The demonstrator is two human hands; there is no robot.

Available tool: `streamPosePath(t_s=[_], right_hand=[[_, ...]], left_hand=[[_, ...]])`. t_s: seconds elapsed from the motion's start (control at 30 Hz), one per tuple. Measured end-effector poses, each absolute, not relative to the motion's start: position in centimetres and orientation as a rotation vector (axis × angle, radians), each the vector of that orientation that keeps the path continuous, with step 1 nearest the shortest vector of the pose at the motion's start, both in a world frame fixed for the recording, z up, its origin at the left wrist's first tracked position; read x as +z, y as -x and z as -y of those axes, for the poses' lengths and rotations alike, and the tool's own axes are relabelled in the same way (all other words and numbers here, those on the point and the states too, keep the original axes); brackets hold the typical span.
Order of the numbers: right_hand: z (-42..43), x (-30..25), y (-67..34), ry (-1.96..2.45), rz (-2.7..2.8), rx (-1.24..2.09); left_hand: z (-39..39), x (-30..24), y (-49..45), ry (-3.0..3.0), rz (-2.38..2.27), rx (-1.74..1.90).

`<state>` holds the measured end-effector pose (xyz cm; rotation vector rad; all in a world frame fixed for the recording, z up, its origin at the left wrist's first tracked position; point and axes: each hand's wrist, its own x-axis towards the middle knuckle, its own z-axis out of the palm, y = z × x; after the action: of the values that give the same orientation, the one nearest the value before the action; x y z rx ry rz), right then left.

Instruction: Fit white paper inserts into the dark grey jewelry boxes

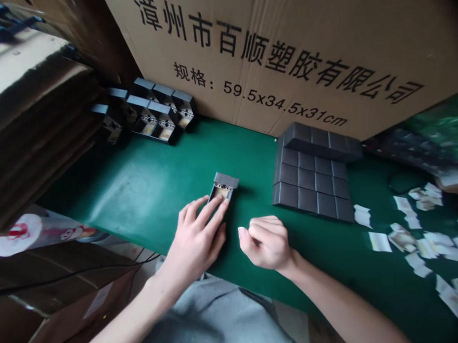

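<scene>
A small dark hinged box (226, 181) stands on the green tabletop with its lid raised and a pale insert inside. My left hand (197, 233) reaches over it from the front, fingers stretched and spread. Two of its fingertips press down on the insert; the other fingers lie beside the box, partly covering its left side. To the right, apart from the box, my right hand (267, 243) is curled into a fist just above the table. The inside of that fist is hidden, so I cannot make out whether anything is in it.
Several closed dark boxes (307, 177) form a block at the right, some stacked. Several open boxes (155, 120) stand at the back left. Folded paper slips (403, 237) lie scattered at the right. A large carton (255, 57) walls off the back; flattened cardboard (39, 120) is piled left.
</scene>
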<state>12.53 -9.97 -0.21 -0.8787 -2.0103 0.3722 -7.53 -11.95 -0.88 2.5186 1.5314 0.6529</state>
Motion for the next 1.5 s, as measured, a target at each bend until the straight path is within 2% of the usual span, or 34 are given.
streamPosePath(t_s=[0.2, 0.47, 0.57, 0.67, 0.83, 1.0, 1.23, 1.5], right_hand=[[10.9, -0.8, -15.5, 0.737, 2.092, 0.081], [8.6, 1.5, -20.1, 0.827, 1.798, -0.427], [6.8, 2.4, -24.7, 1.085, 1.515, -0.815], [5.6, 2.3, -30.5, 1.396, 1.214, -0.948], [4.7, 1.0, -36.4, 1.878, 1.150, -0.709], [4.3, 0.7, -35.9, 2.228, 1.133, -0.423], [6.0, 2.4, -38.2, 2.437, 1.222, 0.017], [7.5, 2.5, -39.8, 2.651, 1.370, 0.510]], left_hand=[[13.2, -1.0, 5.3, -2.570, -1.382, 0.610], [9.2, -0.2, 7.1, -2.149, -1.454, 1.106], [5.5, 0.3, 7.4, -2.090, -1.339, 1.044], [2.2, 0.7, 7.0, -2.050, -1.197, 0.852], [-2.3, 1.6, 4.9, -2.094, -1.201, 0.663], [-6.4, 0.7, 3.9, -1.879, -1.169, 0.929], [-7.8, -0.7, 5.5, -1.730, -1.264, 1.235], [-6.5, -0.1, 5.2, -1.907, -1.363, 0.980]])
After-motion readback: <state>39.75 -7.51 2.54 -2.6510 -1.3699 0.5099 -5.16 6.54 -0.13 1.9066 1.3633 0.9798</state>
